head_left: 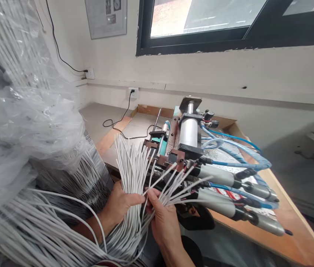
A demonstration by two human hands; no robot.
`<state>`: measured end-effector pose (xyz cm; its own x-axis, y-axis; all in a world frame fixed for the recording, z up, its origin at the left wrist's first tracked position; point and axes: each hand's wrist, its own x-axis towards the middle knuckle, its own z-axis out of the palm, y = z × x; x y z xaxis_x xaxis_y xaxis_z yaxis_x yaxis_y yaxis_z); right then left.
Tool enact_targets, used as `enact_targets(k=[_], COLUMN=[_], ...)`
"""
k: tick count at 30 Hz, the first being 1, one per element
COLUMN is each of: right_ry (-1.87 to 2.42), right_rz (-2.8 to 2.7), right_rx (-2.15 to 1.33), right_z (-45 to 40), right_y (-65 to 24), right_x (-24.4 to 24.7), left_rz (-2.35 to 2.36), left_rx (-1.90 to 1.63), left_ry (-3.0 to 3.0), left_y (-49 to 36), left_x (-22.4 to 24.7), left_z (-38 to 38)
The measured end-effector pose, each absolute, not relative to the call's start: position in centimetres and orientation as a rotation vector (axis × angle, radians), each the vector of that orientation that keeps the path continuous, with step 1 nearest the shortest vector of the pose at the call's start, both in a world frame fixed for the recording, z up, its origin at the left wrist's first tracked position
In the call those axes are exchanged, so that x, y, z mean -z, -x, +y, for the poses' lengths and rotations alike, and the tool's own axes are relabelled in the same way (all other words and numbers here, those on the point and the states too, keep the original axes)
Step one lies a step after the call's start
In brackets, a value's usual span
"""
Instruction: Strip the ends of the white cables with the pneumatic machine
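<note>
A thick bundle of white cables stands upright in my left hand, its thumb laid across the front and the fingers hidden behind. My right hand is closed on a smaller group of the same cables, which fan out to the right. Thumb and fingertips of that hand pinch close beside the left thumb. Just beyond both hands is a pneumatic machine with metal cylinders and blue air hoses. The cables' lower lengths curve down and away to the left.
On the left hang more cables wrapped in clear plastic. The machine sits on a wooden-edged bench, its grey cylinders jutting right. A black power cord runs to a wall socket below the window.
</note>
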<state>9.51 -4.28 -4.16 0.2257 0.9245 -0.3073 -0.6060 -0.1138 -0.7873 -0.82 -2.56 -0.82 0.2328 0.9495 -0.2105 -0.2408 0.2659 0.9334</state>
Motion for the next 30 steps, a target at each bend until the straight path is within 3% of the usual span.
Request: enact_targets(k=[8,21,26,30], right_ry=[1.080,0.885,0.859,0.974], right_rz=[-0.285,-0.017,-0.223,-0.388], right_rx=[-1.334,-1.570,-1.657,-1.447], right_z=[-4.5,-2.1,-2.4,-3.2], right_y=[-9.8,-10.3,-9.7,-9.3], right_x=[4.3,3.2,3.0,2.9], left_rz=[1.064,1.073,0.993,0.974], left_rx=[-1.141,-1.157,-1.130,-1.089], left_ry=[-0.835,-0.832,-0.914,-0.958], left_y=[1.6,1.4,1.0,0.9], left_x=[1.5,0.7,0.7,1.0], left_z=[-2.4,-1.9,-2.1,-2.3])
